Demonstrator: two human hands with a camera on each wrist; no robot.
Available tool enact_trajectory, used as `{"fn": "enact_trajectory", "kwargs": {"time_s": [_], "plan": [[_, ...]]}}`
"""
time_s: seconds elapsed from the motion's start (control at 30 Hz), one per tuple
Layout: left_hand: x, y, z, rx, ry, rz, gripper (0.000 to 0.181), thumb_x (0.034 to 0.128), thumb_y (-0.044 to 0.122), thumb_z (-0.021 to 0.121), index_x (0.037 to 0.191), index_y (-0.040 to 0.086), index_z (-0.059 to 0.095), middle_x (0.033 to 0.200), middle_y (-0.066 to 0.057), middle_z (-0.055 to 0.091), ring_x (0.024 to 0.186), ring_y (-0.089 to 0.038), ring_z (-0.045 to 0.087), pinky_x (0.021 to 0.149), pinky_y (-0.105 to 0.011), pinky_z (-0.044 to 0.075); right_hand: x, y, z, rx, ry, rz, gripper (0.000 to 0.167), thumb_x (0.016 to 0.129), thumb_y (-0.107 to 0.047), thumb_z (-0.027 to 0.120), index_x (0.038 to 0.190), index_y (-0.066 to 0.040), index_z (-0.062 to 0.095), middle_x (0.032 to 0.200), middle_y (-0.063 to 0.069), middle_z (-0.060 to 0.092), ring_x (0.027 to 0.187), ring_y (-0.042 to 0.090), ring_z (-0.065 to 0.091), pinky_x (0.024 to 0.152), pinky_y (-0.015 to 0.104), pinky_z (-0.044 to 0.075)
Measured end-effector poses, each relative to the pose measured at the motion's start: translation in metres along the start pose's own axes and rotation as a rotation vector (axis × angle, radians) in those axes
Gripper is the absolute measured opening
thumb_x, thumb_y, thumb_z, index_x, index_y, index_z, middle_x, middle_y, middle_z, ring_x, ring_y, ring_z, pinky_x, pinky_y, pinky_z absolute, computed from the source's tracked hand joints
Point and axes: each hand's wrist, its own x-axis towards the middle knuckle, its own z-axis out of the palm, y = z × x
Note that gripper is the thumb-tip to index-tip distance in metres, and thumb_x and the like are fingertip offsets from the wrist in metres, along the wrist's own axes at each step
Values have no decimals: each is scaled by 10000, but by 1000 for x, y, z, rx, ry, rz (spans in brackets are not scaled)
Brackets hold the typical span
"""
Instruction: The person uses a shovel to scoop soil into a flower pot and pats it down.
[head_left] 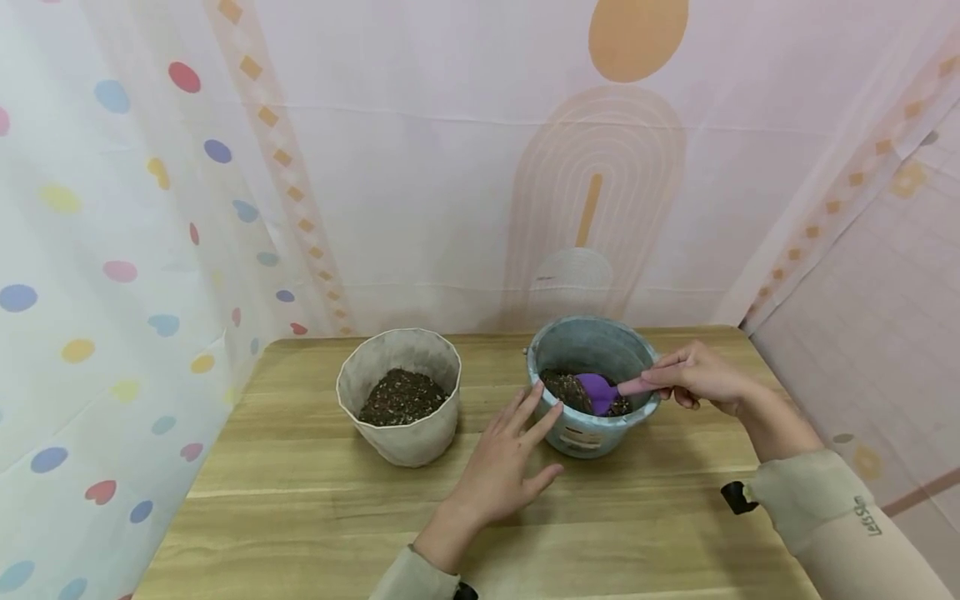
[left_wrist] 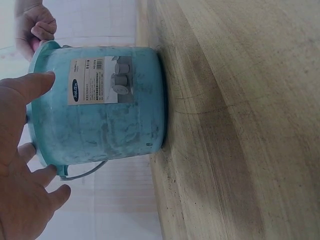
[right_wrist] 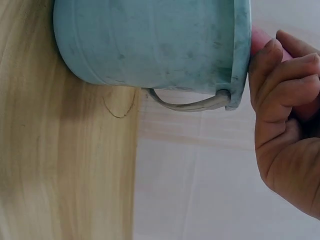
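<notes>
While the right hand [head_left: 697, 379] grasps the pink handle [head_left: 643, 382] of a purple-bladed trowel [head_left: 597, 393], its blade sits inside the blue bucket [left_wrist: 110, 132], against the potting soil [head_left: 566, 387] there. Left hand [head_left: 498, 471] is loose, grasping nothing: fingers spread, fingertips at the bucket's near rim, left side; how firmly they press, cannot tell. Off-white planter [head_left: 412, 442], with its own soil [head_left: 402, 397], stands left of the bucket, apart from it; wooden table [head_left: 637, 517] under the bucket.

Risks, judged: bucket could tip or slide if the trowel levers hard on its rim, since the left hand's touch looks light; soil could spill beside the bucket if the blade lifts overfull, tilts or knocks the rim.

Counts: one bucket, one planter, one trowel, two soil heaps (one in the bucket, one in the planter left of it), two hands, one paper label [left_wrist: 95, 82] on the bucket's front, one bail handle [right_wrist: 192, 106] at the bucket's rim.
</notes>
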Motion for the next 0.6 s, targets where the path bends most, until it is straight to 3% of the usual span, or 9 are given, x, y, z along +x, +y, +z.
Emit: {"fn": "enact_trajectory", "kwargs": {"time_s": [0.27, 0.6], "plan": [[0, 1, -2, 4, -6, -3, 801, 933, 439, 719, 1600, 242, 323, 1700, -54, 117, 1527, -329, 196, 1174, -574, 290, -1, 9, 2, 88, 51, 14, 324, 1049, -254, 565, 1164, -13, 749, 1131, 46, 750, 486, 41, 348, 444, 189, 350], [0, 1, -2, 13, -4, -6, 823, 934, 453, 713, 1611, 275, 281, 1697, -63, 133, 1526, -337, 195, 1178, -567, 288, -4, 12, 4, 178, 117, 10, 345, 1055, -209, 549, 1260, 37, 680, 1153, -2, 743, 492, 39, 353, 460, 181, 325]]}}
